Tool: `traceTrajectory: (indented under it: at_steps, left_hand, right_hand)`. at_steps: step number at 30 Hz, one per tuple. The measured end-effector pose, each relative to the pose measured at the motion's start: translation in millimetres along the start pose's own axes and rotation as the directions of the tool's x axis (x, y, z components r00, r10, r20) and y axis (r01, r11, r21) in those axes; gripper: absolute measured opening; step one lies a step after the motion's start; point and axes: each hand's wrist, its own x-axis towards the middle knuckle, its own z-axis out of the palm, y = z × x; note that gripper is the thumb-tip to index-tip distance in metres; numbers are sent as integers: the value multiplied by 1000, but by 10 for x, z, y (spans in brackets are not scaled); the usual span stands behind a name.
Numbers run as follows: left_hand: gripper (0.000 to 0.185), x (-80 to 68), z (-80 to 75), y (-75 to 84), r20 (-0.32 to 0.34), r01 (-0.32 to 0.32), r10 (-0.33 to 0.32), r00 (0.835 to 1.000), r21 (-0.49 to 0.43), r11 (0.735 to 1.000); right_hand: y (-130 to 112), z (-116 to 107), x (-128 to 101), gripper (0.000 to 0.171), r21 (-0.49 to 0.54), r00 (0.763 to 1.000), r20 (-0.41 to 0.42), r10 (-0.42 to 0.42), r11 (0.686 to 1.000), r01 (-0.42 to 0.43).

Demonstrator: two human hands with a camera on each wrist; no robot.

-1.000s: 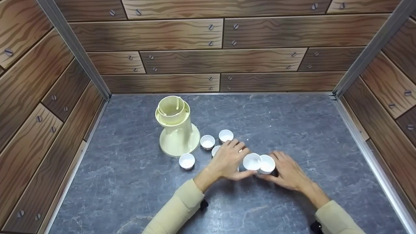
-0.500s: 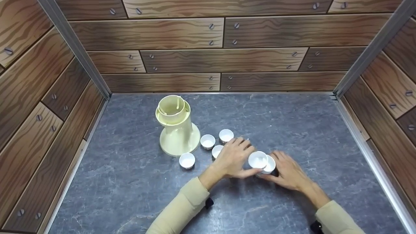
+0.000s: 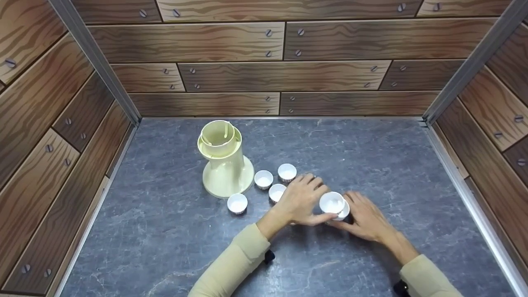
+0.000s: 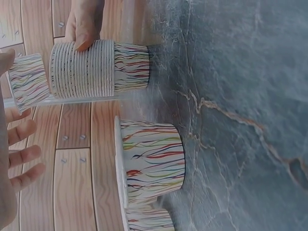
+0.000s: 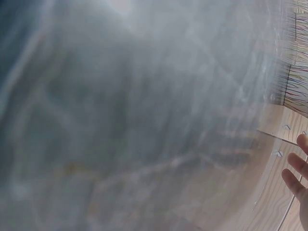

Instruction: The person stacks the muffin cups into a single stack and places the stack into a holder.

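Note:
My left hand (image 3: 303, 201) pinches a small white paper baking cup (image 3: 332, 203) at its rim. Colourful wavy lines run round this baking cup (image 4: 30, 81) in the left wrist view, where it is tilted, just above the top of a tall stack of baking cups (image 4: 82, 70). A narrow gap seems to part the two. The stack stands on the table, and my right hand (image 3: 365, 216) holds it from the side, thumb on the rims. From the head view, the pinched cup covers most of the stack's top (image 3: 344, 212). Only some right fingertips (image 5: 296, 166) show in the right wrist view.
Several single baking cups stand upright left of my left hand, among them a near one (image 3: 237, 203) and a far one (image 3: 287, 172). Behind them rises a pale yellow plastic stand (image 3: 225, 177) with a round base and tube-like top. Wood-patterned walls (image 3: 231, 76) enclose the grey table (image 3: 144, 231).
My left hand has moved right with its baking cup, from beside the stack to over it. The right hand and the stack have stayed in place.

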Motion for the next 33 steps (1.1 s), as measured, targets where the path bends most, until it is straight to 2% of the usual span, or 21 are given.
traceTrajectory:
  at_steps: [12,22,27,33]
  left_hand:
    - [68,68,30,38,33,-15,15,999,2,1000]
    - [66,120,57,53,45,-6,7,999,-12,1000]
    - [66,113,90,63,72,-2,4,997,-16,1000]
    - [65,103,123,78,73,-1,2,997,-15,1000]
  right_hand:
    - [27,6,-6,72,-9,999,-33,-42,999,42]
    - [23,-3,-6,73,24,1000,-27,-5,1000,5]
    - [20,1,-10,71,19,1000,-27,-8,1000,8]
    - [19,15,-19,69,28,1000,-26,4,1000,-3]
